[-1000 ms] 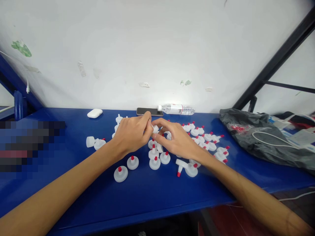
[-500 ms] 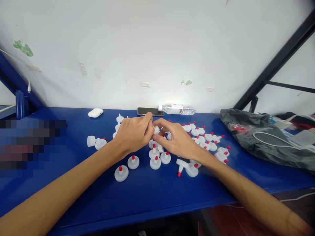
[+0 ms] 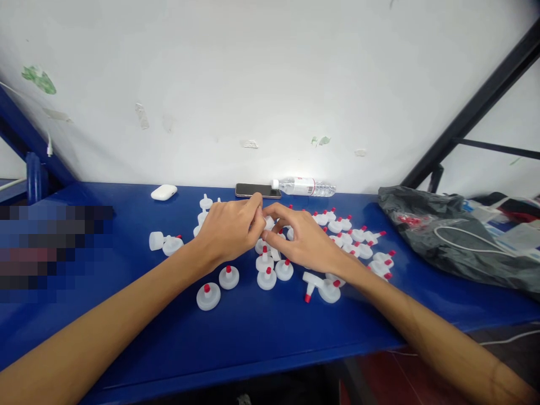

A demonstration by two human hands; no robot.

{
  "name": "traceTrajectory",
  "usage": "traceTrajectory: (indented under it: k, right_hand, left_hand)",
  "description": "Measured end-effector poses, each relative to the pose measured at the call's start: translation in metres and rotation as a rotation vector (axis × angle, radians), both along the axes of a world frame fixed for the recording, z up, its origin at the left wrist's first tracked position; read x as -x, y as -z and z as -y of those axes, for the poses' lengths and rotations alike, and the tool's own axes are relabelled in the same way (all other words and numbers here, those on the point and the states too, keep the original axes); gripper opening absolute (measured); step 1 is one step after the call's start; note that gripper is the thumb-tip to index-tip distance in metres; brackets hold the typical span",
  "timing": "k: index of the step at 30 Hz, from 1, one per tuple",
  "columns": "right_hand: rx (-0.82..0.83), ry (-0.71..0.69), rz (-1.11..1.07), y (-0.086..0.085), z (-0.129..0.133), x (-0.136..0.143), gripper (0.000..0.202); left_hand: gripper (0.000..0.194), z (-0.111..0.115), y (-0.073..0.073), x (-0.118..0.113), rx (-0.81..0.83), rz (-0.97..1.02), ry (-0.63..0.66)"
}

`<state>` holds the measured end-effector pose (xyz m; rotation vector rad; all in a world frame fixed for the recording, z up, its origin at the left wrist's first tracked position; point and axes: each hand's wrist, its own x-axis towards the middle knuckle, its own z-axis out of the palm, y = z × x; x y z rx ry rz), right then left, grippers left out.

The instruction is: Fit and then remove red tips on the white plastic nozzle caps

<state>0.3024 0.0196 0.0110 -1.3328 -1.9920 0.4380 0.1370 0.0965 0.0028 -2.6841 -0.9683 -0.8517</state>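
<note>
My left hand (image 3: 230, 228) and my right hand (image 3: 306, 239) meet above the middle of the blue table. A white plastic nozzle cap (image 3: 269, 223) shows between them, with the thumb and fingers of my right hand curled round it. The fingers of my left hand are pinched together at the cap's far side; what lies in them is hidden. Below the hands stand several white caps with red tips (image 3: 265, 261). More red-tipped caps (image 3: 337, 225) lie in a cluster to the right. Partly behind my left hand are white caps without red tips (image 3: 205, 203).
A phone (image 3: 257, 191) and a water bottle (image 3: 302, 186) lie along the wall, with a white earphone case (image 3: 164, 192) further left. On the right, a dark plastic bag (image 3: 447, 242) bears a small bag of red pieces (image 3: 414, 220). The blue table (image 3: 236, 349) ends at a front edge.
Both hands keep nearly the same place and grip. The view has shifted very slightly; the caps on the table have not moved.
</note>
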Motion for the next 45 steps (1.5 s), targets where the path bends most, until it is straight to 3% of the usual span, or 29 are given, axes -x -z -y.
traceTrajectory:
  k: [23, 34, 45]
  right_hand:
    - [-0.003, 0.008, -0.004, -0.0004, -0.0003, 0.0002, 0.019]
    - [-0.153, 0.223, 0.193, 0.0045, -0.0039, -0.0023, 0.015]
    - [-0.144, 0.227, 0.231, 0.0058, -0.0034, -0.0019, 0.017]
  left_hand:
    - [0.016, -0.0008, -0.0001, -0.0005, -0.018, -0.008, -0.017]
    - [0.025, 0.0015, 0.0023, -0.0019, -0.037, -0.012, -0.059]
    - [0.028, 0.0, 0.0027, -0.0027, -0.021, -0.045, -0.067]
